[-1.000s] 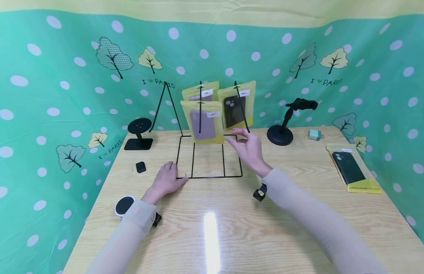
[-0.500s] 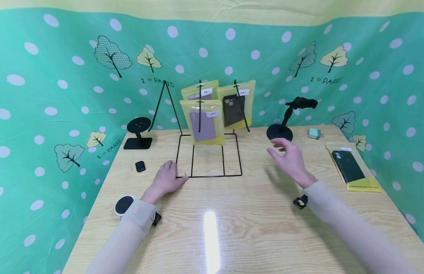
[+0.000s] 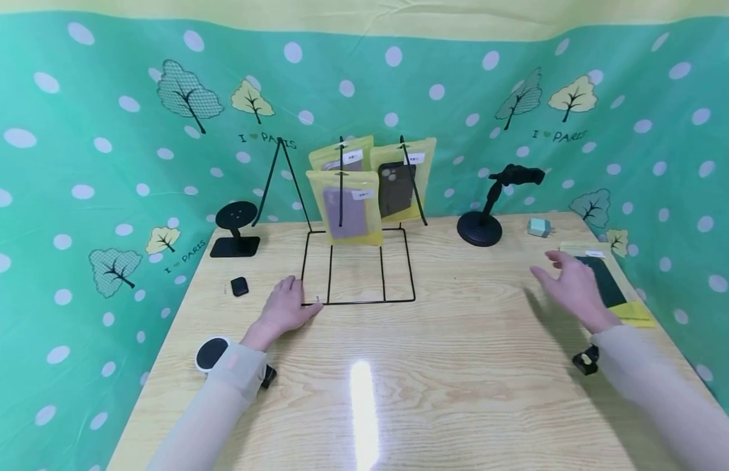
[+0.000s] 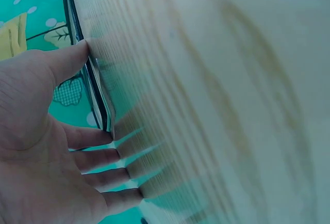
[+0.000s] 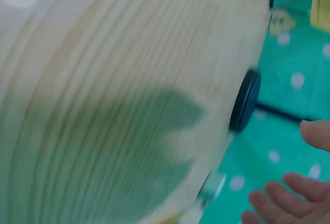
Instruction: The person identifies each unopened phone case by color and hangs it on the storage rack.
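My left hand [image 3: 284,307] rests at the front left corner of a black wire display rack [image 3: 358,303], its fingers straight and the thumb touching the front rod. In the left wrist view the fingertips of that hand [image 4: 56,110] meet the tabletop beside the rod. Three yellow-edged pouches hang on the rack's hooks: a front one with a purple phone case [image 3: 345,212], another behind it, and one with a dark phone case [image 3: 396,190]. My right hand [image 3: 576,288], fingers relaxed and holding nothing, is over the left part of a pouch with a black phone case [image 3: 608,284], partly covering it.
A black stand with a round base [image 3: 479,229] and a pale blue plug adapter [image 3: 539,227] stand at the back right. On the left are a black disc-topped stand [image 3: 236,229], a small black square item [image 3: 239,286] and a white round item with a dark top [image 3: 211,354].
My right hand has moved away from the hanging dark phone case pouch, rightward across the table to the pouch lying there. The left hand has stayed at the rack's corner.
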`<state>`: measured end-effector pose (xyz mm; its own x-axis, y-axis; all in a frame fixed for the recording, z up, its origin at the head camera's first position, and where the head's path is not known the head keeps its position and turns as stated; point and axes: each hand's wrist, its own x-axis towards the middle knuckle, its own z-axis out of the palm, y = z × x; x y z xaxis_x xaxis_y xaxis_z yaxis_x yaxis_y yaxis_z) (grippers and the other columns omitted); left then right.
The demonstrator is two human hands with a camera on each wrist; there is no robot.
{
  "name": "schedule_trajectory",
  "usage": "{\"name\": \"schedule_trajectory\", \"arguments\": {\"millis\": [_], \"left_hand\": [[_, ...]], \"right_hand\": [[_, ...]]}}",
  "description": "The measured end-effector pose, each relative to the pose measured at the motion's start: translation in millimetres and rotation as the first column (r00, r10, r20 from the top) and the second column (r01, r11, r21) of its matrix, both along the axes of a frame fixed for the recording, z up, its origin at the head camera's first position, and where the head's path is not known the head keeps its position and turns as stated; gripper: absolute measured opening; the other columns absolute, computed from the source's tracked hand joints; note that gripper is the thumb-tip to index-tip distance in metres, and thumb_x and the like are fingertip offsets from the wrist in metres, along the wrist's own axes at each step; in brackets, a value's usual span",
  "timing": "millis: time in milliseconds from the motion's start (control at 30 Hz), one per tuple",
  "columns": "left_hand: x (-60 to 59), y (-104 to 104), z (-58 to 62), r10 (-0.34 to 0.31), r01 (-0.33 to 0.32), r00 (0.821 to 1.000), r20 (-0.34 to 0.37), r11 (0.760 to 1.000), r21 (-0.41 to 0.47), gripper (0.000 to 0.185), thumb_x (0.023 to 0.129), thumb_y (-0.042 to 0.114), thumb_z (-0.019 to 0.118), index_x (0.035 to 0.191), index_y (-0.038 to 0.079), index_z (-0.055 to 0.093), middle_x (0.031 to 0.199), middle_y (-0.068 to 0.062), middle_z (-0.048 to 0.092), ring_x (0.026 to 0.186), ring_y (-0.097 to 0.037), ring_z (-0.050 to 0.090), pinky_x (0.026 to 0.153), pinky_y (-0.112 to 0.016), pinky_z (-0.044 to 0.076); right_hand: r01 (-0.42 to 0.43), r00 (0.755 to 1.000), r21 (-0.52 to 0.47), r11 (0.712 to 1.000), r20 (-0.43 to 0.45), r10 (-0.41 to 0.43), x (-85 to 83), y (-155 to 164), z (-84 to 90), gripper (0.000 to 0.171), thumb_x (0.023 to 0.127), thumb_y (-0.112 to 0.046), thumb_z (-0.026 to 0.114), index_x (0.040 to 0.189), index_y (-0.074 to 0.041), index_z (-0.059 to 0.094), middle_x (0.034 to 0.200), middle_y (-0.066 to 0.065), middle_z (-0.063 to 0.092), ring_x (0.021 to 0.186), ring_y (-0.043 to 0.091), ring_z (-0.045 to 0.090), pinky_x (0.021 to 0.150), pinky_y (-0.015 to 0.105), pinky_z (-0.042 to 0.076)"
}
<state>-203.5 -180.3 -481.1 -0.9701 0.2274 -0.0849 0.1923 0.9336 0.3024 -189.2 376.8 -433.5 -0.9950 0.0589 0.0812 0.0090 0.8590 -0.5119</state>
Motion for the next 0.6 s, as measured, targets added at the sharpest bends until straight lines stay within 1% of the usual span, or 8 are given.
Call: {"name": "schedule_trajectory", "arguments": {"millis": [133,267,367,467,567,600], "left_hand": [[0.0,0,-1.1,0.003,-0.003,1.0,0.002,1.0,-0.007,0.083,0.091,0.045,0.059,0.137,-0.018,0.032,0.141,-0.037,0.03,0.13,-0.05,0.028,0.106,-0.055,0.026],[-0.1,-1,-1.2,0.001,-0.001,1.0,-0.005,1.0,-0.003,0.083,0.091,0.045,0.059,0.137,-0.018,0.032,0.141,-0.037,0.03,0.129,-0.05,0.029,0.105,-0.056,0.027],[0.2,-2,0.4,0.003,-0.003,1.0,-0.007,1.0,0.0,0.082,0.091,0.045,0.059,0.137,-0.019,0.032,0.141,-0.037,0.029,0.129,-0.051,0.029,0.105,-0.056,0.027],[0.1,-2,1.7,0.003,-0.003,1.0,-0.008,1.0,-0.001,0.083,0.091,0.045,0.059,0.137,-0.019,0.032,0.141,-0.037,0.029,0.129,-0.051,0.028,0.105,-0.056,0.027],[-0.7,-2,1.8,0.003,-0.003,1.0,-0.01,1.0,0.001,0.082,0.091,0.045,0.06,0.136,-0.018,0.033,0.141,-0.036,0.03,0.129,-0.05,0.029,0.105,-0.056,0.026],[-0.8,-2,1.8,0.004,-0.004,1.0,-0.01,1.0,0.002,0.082,0.091,0.045,0.06,0.136,-0.018,0.033,0.141,-0.036,0.03,0.129,-0.05,0.029,0.105,-0.056,0.026]], "right_hand": [[0.038,0.994,0.064,0.997,0.097,-0.044,0.9,33,1.8,0.086,0.095,-0.057,0.042,0.141,0.015,0.027,0.134,0.042,0.033,0.116,0.06,0.033,0.089,0.07,0.031],[0.111,0.979,0.065,0.992,0.165,-0.12,5.8,64,-0.7,0.091,0.095,-0.058,0.039,0.141,0.018,0.02,0.133,0.046,0.027,0.117,0.064,0.025,0.089,0.072,0.027],[0.164,0.961,0.065,0.984,0.217,-0.174,8.5,83,-8.1,0.094,0.095,-0.06,0.037,0.14,0.021,0.016,0.133,0.048,0.022,0.118,0.065,0.021,0.089,0.073,0.026],[0.185,0.943,0.082,0.979,0.266,-0.2,10.3,97,-16.1,0.098,0.095,-0.06,0.034,0.136,0.026,0.013,0.131,0.051,0.019,0.117,0.066,0.02,0.089,0.072,0.028],[0.189,0.924,0.089,0.978,0.321,-0.208,12.0,105,-20.7,0.099,0.096,-0.06,0.029,0.134,0.029,0.009,0.128,0.053,0.015,0.115,0.067,0.019,0.089,0.072,0.028],[0.186,0.92,0.087,0.979,0.333,-0.205,12.3,107,-22.0,0.098,0.096,-0.059,0.028,0.132,0.03,0.01,0.126,0.053,0.017,0.113,0.066,0.023,0.088,0.072,0.03]]}}
